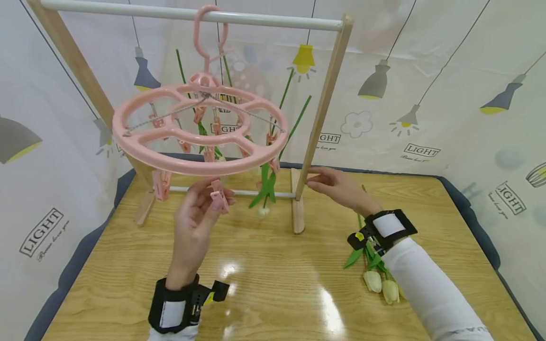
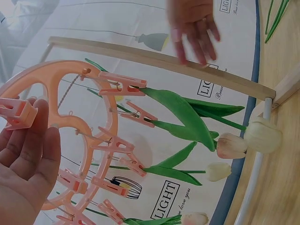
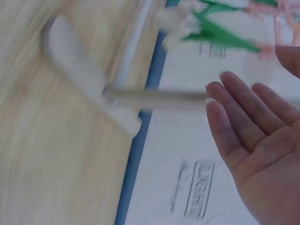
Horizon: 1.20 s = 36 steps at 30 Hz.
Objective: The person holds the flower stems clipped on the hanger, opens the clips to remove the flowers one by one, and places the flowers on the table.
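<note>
A pink round clip hanger [image 1: 192, 166] hangs by its hook from the rack's white top bar [image 1: 273, 21]. At the ring's near edge my left hand [image 1: 194, 227] pinches a pink clothespin [image 1: 219, 194] between thumb and fingers. My right hand [image 1: 341, 187] is beside the rack's right wooden post [image 1: 326, 104], fingers loosely extended and holding nothing. Several white tulips [image 2: 262, 134] hang head down from other clothespins [image 2: 123, 84], their green stems rising through the ring. The right wrist view is blurred, with the right palm [image 3: 272, 154] turned up.
Loose white tulips [image 1: 373, 281] lie on the wooden table [image 1: 264, 293] at the right, partly hidden by my right forearm. A foot [image 1: 298, 215] of the rack stands on the table. Behind is a printed cloth [image 1: 460, 94].
</note>
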### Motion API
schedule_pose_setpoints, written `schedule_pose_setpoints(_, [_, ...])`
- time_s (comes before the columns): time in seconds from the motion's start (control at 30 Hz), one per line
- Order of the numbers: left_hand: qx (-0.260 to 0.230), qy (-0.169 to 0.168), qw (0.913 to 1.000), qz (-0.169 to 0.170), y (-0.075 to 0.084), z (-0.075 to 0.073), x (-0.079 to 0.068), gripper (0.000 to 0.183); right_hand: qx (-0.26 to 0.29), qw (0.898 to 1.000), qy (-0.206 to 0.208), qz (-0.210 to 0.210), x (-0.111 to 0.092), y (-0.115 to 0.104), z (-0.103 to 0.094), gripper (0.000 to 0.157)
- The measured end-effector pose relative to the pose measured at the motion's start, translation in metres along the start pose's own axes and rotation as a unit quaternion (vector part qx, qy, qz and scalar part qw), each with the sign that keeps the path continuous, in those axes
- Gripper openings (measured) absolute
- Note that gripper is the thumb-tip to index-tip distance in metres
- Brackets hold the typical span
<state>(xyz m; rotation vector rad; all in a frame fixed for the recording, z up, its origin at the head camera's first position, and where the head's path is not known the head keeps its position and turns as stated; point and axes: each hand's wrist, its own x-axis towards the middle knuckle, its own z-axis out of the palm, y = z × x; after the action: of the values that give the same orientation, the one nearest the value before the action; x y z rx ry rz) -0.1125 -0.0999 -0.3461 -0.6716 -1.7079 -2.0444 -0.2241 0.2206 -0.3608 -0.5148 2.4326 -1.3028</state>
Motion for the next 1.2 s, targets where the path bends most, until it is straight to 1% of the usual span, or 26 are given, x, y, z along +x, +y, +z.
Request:
schedule_pose_setpoints(0.07, [0.007,0.000,1.0000,-0.004,0.000,0.000,-0.001,0.038,0.025,0.999,-0.005,-0.028,0.004,-0.014,0.007,0.057])
schedule_pose_setpoints(0.13, [0.006,-0.001,1.0000,0.000,-0.002,-0.001,-0.001,0.039,0.057,0.997,-0.009,-0.049,0.008,-0.027,0.013,0.060])
schedule_pose_setpoints(0.23, [0.010,0.005,0.9999,-0.001,-0.002,-0.001,-0.002,0.038,0.115,0.991,-0.009,-0.074,0.015,-0.042,0.019,0.067])
schedule_pose_setpoints(0.33, [0.011,0.011,0.9999,0.001,-0.002,-0.001,-0.002,0.037,0.180,0.979,-0.004,-0.091,0.021,-0.054,0.024,0.071])
schedule_pose_setpoints(0.47, [0.024,0.022,0.9994,-0.009,-0.002,-0.001,-0.002,0.035,0.256,0.961,0.003,-0.106,0.027,-0.064,0.029,0.074])
schedule_pose_setpoints(0.57, [0.042,0.033,0.9983,-0.024,-0.001,-0.002,-0.003,0.034,0.298,0.947,0.006,-0.120,0.031,-0.069,0.032,0.080])
schedule_pose_setpoints(0.7, [0.058,0.046,0.9964,-0.041,-0.002,-0.003,-0.004,0.033,0.326,0.935,0.013,-0.142,0.034,-0.075,0.036,0.088])
schedule_pose_setpoints(0.8, [0.063,0.050,0.9956,-0.047,-0.003,-0.003,-0.004,0.033,0.330,0.931,0.022,-0.153,0.034,-0.078,0.038,0.088])
schedule_pose_setpoints(0.9, [0.066,0.051,0.9953,-0.049,-0.004,-0.003,-0.004,0.034,0.325,0.932,0.034,-0.157,0.032,-0.080,0.039,0.083])
schedule_pose_setpoints(1.03, [0.070,0.053,0.9947,-0.054,-0.004,-0.003,-0.003,0.034,0.307,0.937,0.054,-0.160,0.032,-0.081,0.040,0.075])
schedule_pose_setpoints(1.2, [0.074,0.058,0.9929,-0.072,-0.005,-0.003,-0.004,0.034,0.278,0.946,0.071,-0.154,0.035,-0.081,0.044,0.062])
